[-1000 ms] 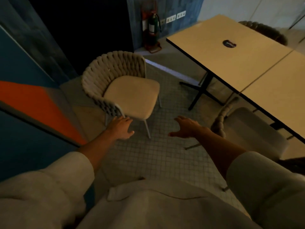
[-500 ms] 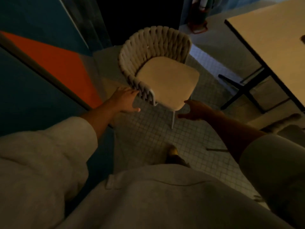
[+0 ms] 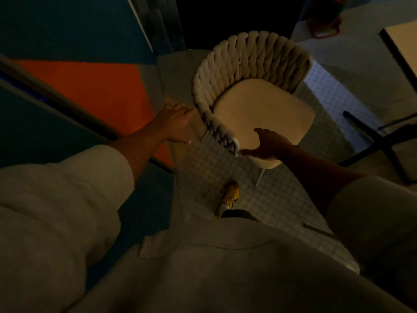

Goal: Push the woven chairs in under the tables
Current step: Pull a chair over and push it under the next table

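A pale woven chair [image 3: 252, 64] with a cream seat cushion stands on the tiled floor in the middle of the view, away from the table [image 3: 401, 44] whose corner shows at the far right. My left hand [image 3: 178, 125] reaches beside the outer left side of the woven backrest, fingers spread, holding nothing. My right hand [image 3: 268, 143] hovers open over the front left corner of the seat, thumb near the end of the woven armrest. The scene is dim.
A blue and orange wall [image 3: 85, 86] runs close along the left. The table's black cross base [image 3: 381, 141] sits on the floor to the right. My yellow shoe [image 3: 230, 195] stands just in front of the chair. A red object [image 3: 325, 26] sits at the far back.
I have stepped closer and the view has tilted down. Both hands have moved forward to the chair: the left to the backrest's side, the right over the seat's front corner.
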